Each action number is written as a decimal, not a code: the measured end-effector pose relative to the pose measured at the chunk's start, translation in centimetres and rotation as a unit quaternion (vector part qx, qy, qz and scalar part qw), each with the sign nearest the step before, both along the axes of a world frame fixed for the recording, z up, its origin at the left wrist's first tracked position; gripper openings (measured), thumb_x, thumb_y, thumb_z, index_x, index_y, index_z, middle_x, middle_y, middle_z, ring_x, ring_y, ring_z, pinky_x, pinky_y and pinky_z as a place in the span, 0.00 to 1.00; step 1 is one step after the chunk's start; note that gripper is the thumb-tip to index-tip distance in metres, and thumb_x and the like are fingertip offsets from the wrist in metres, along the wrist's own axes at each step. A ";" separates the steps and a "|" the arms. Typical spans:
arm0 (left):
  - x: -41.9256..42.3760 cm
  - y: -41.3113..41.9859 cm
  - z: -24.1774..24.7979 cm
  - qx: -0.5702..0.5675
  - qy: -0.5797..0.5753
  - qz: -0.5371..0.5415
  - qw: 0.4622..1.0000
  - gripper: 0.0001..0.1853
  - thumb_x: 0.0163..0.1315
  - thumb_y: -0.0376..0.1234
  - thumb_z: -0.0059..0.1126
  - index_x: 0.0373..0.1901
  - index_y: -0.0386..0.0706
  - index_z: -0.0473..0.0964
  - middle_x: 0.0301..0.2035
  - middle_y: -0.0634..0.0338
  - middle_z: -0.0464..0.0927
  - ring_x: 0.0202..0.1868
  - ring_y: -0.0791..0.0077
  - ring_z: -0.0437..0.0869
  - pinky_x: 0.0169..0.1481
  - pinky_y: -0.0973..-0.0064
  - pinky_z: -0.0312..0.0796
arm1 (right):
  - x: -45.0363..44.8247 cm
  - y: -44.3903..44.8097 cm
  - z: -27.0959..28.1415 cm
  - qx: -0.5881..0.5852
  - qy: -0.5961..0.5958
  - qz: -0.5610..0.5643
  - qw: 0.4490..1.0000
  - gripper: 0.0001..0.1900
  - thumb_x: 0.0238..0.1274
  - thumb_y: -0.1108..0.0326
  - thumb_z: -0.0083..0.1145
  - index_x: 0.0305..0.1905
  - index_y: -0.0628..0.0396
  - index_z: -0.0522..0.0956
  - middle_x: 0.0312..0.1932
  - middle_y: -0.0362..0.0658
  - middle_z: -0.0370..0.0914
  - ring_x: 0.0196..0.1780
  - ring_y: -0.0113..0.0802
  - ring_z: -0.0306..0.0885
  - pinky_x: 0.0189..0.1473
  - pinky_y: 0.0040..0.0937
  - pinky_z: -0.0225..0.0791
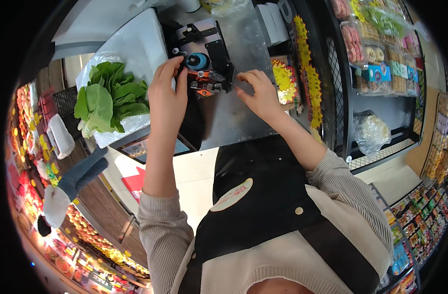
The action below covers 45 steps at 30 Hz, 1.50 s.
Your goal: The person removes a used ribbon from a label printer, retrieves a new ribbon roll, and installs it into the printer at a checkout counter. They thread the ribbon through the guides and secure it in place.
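Observation:
A small machine (203, 55) with a metal body, a blue roll (197, 60) and orange-and-metal levers (206, 82) stands on the metal counter. At its left side, my left hand (169, 79) has thumb and fingers curled close to the blue roll; whether the fingertips hold anything is unclear. Just right of the machine's black end plate, my right hand (256, 90) is raised with thumb and index finger apart and bent, perhaps with clear film between them. Left of my left hand, leafy greens (110, 95) lie on a plastic-covered white surface (135, 36).
A screen (135, 149) sits below the greens at the counter's edge. White paper rolls (273, 24) and yellow starburst price signs (284, 81) stand right of the metal counter (246, 44). Farther right, a shelf (378, 104) holds packed food. A person (58, 205) stands at the far left.

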State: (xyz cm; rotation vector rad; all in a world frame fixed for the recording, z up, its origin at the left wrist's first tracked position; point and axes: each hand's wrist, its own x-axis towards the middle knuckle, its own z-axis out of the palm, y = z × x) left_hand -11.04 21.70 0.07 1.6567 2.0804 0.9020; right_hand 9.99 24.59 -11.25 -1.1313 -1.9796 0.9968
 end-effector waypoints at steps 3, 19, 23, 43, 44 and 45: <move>-0.8 2.5 -1.5 -0.086 0.093 -0.071 0.989 0.17 0.60 0.30 0.59 0.51 0.35 0.75 0.43 0.46 0.79 0.44 0.51 0.82 0.50 0.66 0.74 | -1.0 -0.5 -1.0 0.052 -0.022 -0.006 0.998 0.14 0.46 0.68 0.65 0.41 0.53 0.79 0.37 0.41 0.75 0.45 0.41 0.73 0.50 0.38 0.65; -1.4 8.2 -5.8 -0.348 0.207 -0.131 0.905 0.23 0.51 0.39 0.64 0.47 0.34 0.78 0.40 0.40 0.81 0.47 0.44 0.81 0.54 0.59 0.73 | -0.4 -1.3 -2.2 -0.220 0.095 -0.099 0.966 0.07 0.55 0.68 0.63 0.36 0.60 0.82 0.32 0.44 0.82 0.36 0.32 0.79 0.42 0.30 0.70; -1.3 7.9 -6.1 -0.329 0.206 -0.141 0.911 0.23 0.51 0.37 0.64 0.47 0.34 0.78 0.40 0.39 0.81 0.47 0.44 0.81 0.55 0.59 0.73 | 0.4 -1.1 -3.3 -0.188 0.101 -0.100 0.972 0.08 0.57 0.69 0.63 0.38 0.62 0.81 0.33 0.45 0.82 0.36 0.28 0.79 0.41 0.27 0.70; -1.2 7.9 -6.0 -0.308 0.213 -0.148 0.915 0.21 0.50 0.35 0.65 0.46 0.36 0.79 0.40 0.40 0.81 0.46 0.45 0.82 0.54 0.59 0.74 | -0.8 0.2 -2.7 0.033 0.054 -0.029 0.998 0.08 0.49 0.70 0.63 0.36 0.52 0.78 0.33 0.38 0.75 0.41 0.35 0.75 0.43 0.34 0.69; -1.3 7.8 -6.1 -0.301 0.215 -0.148 0.917 0.20 0.50 0.35 0.65 0.44 0.36 0.79 0.39 0.40 0.81 0.46 0.45 0.82 0.53 0.58 0.74 | -0.2 0.1 -2.5 0.013 0.057 -0.037 0.998 0.08 0.51 0.71 0.63 0.37 0.54 0.78 0.33 0.37 0.76 0.40 0.33 0.76 0.42 0.32 0.69; -1.3 7.7 -6.2 -0.294 0.216 -0.148 0.919 0.18 0.49 0.34 0.65 0.43 0.36 0.80 0.39 0.40 0.81 0.46 0.45 0.81 0.52 0.58 0.74 | 0.7 0.1 -2.8 -0.054 0.115 -0.064 0.990 0.07 0.52 0.72 0.62 0.37 0.55 0.78 0.33 0.37 0.77 0.39 0.30 0.76 0.41 0.29 0.69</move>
